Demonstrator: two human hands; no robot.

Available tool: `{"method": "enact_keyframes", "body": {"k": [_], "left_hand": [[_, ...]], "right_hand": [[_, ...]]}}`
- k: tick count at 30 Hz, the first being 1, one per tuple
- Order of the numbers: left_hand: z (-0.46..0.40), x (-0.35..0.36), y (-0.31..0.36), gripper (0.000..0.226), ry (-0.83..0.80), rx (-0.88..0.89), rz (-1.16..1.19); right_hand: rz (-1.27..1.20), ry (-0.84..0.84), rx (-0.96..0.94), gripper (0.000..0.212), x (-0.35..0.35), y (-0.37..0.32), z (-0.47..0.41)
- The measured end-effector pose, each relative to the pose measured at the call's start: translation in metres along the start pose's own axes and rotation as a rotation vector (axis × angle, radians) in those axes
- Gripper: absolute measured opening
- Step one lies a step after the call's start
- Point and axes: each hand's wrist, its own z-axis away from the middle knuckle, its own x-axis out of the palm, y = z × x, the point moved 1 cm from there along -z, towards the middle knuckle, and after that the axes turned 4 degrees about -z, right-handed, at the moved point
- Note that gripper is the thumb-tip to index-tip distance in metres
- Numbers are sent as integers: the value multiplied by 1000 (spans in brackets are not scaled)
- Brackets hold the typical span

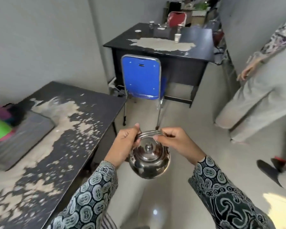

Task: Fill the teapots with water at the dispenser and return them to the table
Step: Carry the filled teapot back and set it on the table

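**Between two worn desks: one teapot in transit, fill state unknown**

Over the floor, at chest height, a steel teapot [149, 160] hangs by its bail handle [150, 134], lid on. Left hand [124, 146] and right hand [175, 142] both grip the handle, fingers curled round it. No dispenser in view. Cannot tell whether the pot holds water. Nearest surface [59, 129] sits just left, carrying no teapot. Judgement: mid-carry, direction unclear; set-down and any further pots remain.
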Motion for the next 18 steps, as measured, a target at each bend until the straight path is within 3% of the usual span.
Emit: {"method": "enact_keyframes", "body": {"k": [2,7,14,18], "left_hand": [[-31,27,5,59,-56,24,-6],[-119,96,15,63,-184,41,-62],[-244,159,35,50,-198,23,-70],[-313,177,46,51,-189,1,-88]], "right_hand": [[4,75,-11,53,-33,5,-6],[12,238,58,32,-123,29,-36],[13,245,80,33,-236,46,-121],[-23,225,82,44,-284,46,-175]]}}
